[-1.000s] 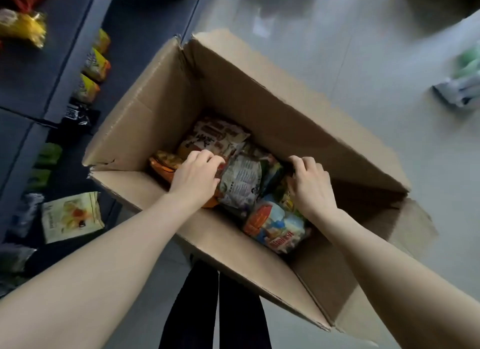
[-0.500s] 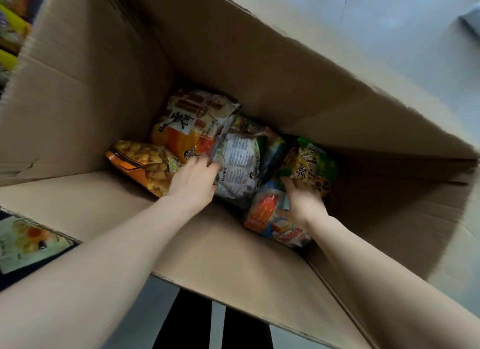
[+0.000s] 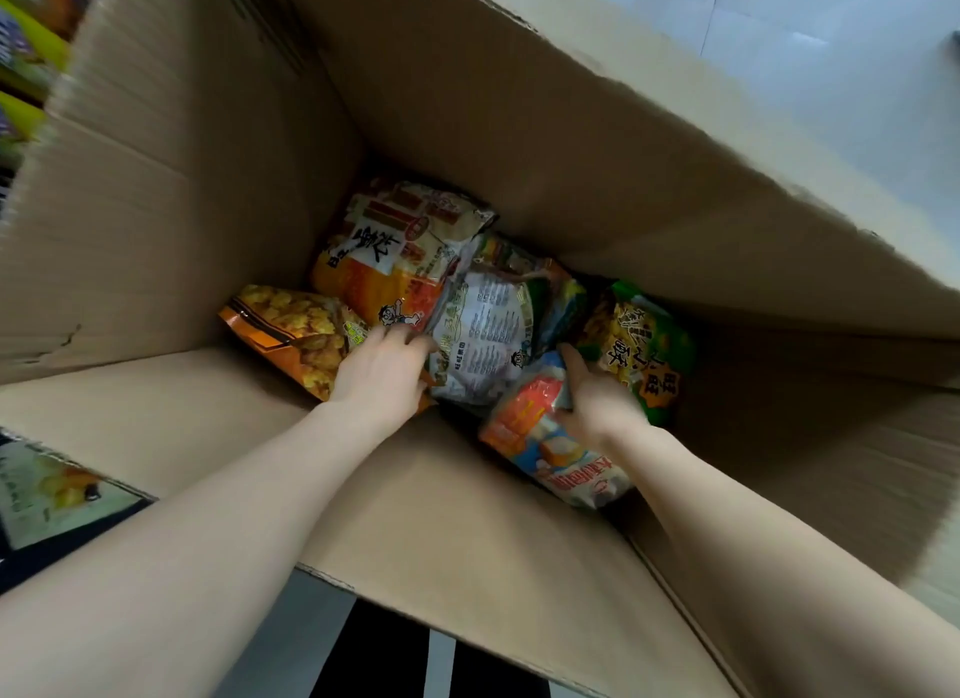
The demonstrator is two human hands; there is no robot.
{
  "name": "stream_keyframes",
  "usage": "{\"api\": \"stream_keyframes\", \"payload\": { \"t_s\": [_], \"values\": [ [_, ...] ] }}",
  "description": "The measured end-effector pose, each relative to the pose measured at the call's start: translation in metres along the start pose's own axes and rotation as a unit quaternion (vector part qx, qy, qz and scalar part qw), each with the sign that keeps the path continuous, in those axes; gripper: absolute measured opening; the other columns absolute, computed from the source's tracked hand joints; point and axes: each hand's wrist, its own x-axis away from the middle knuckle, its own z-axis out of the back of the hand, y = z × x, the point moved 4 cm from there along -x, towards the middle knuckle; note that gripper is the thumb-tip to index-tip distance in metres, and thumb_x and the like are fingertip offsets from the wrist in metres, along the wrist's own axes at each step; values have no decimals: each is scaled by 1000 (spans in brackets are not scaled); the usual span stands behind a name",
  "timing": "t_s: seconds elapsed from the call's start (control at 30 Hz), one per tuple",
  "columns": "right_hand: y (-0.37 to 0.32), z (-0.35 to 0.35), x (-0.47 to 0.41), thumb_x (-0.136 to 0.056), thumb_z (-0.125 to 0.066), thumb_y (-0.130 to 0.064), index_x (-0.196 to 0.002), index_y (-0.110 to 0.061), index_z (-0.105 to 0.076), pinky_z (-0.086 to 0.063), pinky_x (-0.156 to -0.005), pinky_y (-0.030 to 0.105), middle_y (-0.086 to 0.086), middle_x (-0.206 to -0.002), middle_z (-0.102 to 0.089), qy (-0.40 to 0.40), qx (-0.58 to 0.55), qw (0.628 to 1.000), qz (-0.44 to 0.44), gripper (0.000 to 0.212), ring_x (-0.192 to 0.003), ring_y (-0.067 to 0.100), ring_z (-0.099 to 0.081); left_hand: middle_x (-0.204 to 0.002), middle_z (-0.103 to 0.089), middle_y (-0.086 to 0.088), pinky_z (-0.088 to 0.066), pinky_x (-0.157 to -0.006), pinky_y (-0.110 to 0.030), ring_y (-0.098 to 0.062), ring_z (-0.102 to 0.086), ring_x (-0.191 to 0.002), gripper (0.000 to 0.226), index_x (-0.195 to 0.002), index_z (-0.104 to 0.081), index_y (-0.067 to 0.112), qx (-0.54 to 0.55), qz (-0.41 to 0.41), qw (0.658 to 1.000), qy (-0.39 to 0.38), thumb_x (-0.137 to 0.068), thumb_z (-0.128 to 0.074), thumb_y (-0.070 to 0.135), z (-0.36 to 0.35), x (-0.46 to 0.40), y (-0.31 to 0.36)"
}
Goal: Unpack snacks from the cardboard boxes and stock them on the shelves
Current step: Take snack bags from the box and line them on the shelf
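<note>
A pale tiled floor [image 3: 831, 48] is showing past the far edge of the big cardboard box [image 3: 571, 126], and blurred snack packs on the shelves [image 3: 26, 74] are sitting off to my left. I am reaching both bare arms down into the box, where the snack bags are lying bunched together at the bottom. My left hand [image 3: 382, 378] is lying over the orange bag of puffed snacks [image 3: 291, 328], its fingers curling onto the edge of the white bag with printed text [image 3: 485, 334]; whether they are actually pinching it I cannot tell. Behind it, a cream and orange bag [image 3: 400, 250] is leaning against the far corner. My right hand [image 3: 597, 401] is gripping between two packs, thumb on the orange and blue bag [image 3: 545, 448], fingers hidden behind the green bag [image 3: 644, 344] just beside it.
</note>
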Motion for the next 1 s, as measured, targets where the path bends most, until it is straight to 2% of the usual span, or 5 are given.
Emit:
{"api": "stream_keyframes", "payload": {
  "t_s": [0.33, 0.47, 0.7, 0.87, 1.0],
  "values": [
    [-9, 73, -6, -93, -66, -42, -131, -24, -49, -51, -45, 24, 4, -111, -67, 44, -570, 806, -152, 45, -73, 14, -70, -139, -53, -17, -43, -101, -42, -36, -51, -126, 64, -145, -42, 14, 223, 149, 963, -26, -97, -47, 56, 27, -4, -18],
    [-14, 77, -1, -95, -63, -44, -124, -19, -58, -53, -47, 24, 4, -97, -74, -14, -638, 750, -173, 39, -63, 10, -72, -126, -66, -6, -49, -102, -42, -26, -64, -113, 88, -137, -51, 16, 540, 218, 806, -110, -72, -68, 73, 35, -3, -15],
    [-20, 86, 9, -90, -55, -5, -157, -32, -20, -46, -99, 38, 13, -156, -31, 117, -158, 980, 41, 80, -126, 38, -48, -119, -62, -4, -52, -89, -38, -22, -62, -104, 55, -129, -51, 17, 536, 232, 808, -83, -85, -71, 44, 35, -10, -5],
    [-37, 77, 18, -75, -84, -30, -157, -23, -25, -36, -115, 43, 8, -159, -30, 73, 18, 970, 231, 101, -145, 30, -30, -111, -68, -14, -58, -62, -34, -27, -70, -88, 61, -136, -51, 7, 618, 317, 708, -132, -94, -59, 50, 23, -2, -5],
    [-30, 84, 18, -74, -83, -43, -133, -19, -53, -49, -93, 35, 4, -131, -59, 137, -102, 961, 217, 70, -119, 24, -56, -127, -64, -16, -48, -103, -48, -32, -63, -113, 77, -129, -58, 14, 573, 334, 728, -173, -91, -34, 76, 21, 0, -9]
  ]
}}
